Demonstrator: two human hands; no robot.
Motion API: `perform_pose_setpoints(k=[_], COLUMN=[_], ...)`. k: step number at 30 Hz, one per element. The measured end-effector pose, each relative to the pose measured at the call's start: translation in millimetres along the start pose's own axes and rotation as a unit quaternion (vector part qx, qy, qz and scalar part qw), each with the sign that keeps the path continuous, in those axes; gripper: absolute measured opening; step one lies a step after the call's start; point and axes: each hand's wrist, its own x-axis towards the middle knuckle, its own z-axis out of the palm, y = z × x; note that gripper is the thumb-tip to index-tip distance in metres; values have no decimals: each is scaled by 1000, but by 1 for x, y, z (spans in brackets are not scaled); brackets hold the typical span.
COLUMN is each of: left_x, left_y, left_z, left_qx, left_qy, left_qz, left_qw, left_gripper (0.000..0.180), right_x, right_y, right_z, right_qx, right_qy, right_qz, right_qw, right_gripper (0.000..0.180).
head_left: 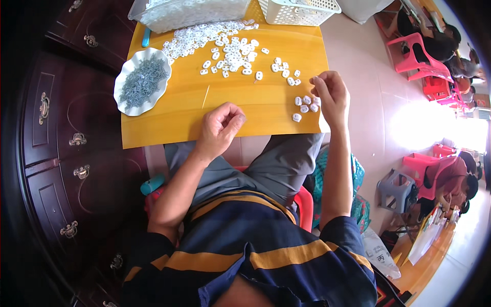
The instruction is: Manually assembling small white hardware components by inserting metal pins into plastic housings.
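My left hand (221, 125) is curled closed above the near edge of the yellow table (174, 123); whatever it may hold is hidden. At the right edge my right hand (332, 97) is pinched closed, with a tiny pale bit at its fingertips that I cannot name. Just below those fingertips lies a small cluster of rounded white plastic pieces (305, 108) with dark marks. Farther off sit several loose white pieces with holes (285, 73). A thin yellowish stick (206, 96) rests beyond my left hand.
A scalloped white dish (121, 97) of small grey-blue parts stands at the left. Many white plastic pieces (204, 41) spread in front of a clear bin (194, 18) and a white basket (299, 18). Dark drawers (46, 107) flank the table; people sit at the far right.
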Motion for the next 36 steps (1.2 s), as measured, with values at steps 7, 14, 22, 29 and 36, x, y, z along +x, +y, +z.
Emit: perform_pose_setpoints(k=[7,14,22,29,36], left_x=[-3,-3,-3,-1,1], left_y=[21,11,11,14,21], left_z=[17,32,48,48,53], left_qx=[7,-15,-2,34,50], left_qy=[-26,-44,-67,-60,-70], left_qz=[3,18,-34,-39,-54], left_qw=[1000,999,997,997,995], left_gripper=[11,11,11,14,12], right_x=[-97,-136,-135,-136,-134], right_y=[-26,-8,-2,-1,-3], right_z=[42,75,68,74,71], right_qx=[177,255,278,277,333], right_qy=[15,-23,-6,-6,14], right_qz=[53,151,168,154,177], right_qw=[983,955,946,949,926], right_gripper=[7,11,12,12,15])
